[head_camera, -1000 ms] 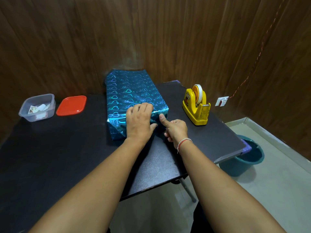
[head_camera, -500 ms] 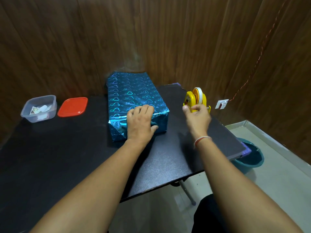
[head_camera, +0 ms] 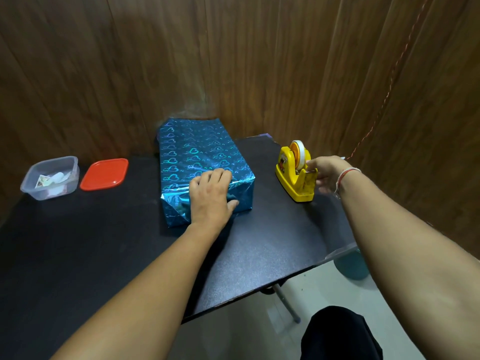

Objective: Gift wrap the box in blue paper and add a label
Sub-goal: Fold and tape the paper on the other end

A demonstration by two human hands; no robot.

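While my left hand (head_camera: 211,196) lies draped over the near end of the box wrapped in shiny blue heart-patterned paper (head_camera: 200,162), I can see its fingers reaching flat onto the top face and its thumb stretched along the folded end flap, pressing the paper down rather than gripping it. That box sits near the middle of the dark speckled tabletop (head_camera: 265,255), its long side running away from me and its far end close to the brown wood-panelled wall (head_camera: 233,61).

My right hand (head_camera: 326,174) is at the yellow plastic tape dispenser (head_camera: 294,175), which stands on the table well to the right of the box. Its fingers curl at the cutter end, by the white tape roll (head_camera: 300,154); they seem to be pinching the tape's free end, though the strip itself is too thin for me to make out. A red-and-white thread band (head_camera: 344,176) circles that wrist.

Over on the left, a clear square plastic tub (head_camera: 50,178) holds some small paper pieces, and its flat red lid (head_camera: 104,174) lies just beside it. Below the table's right edge, a teal bucket (head_camera: 350,266) stands on the pale floor.
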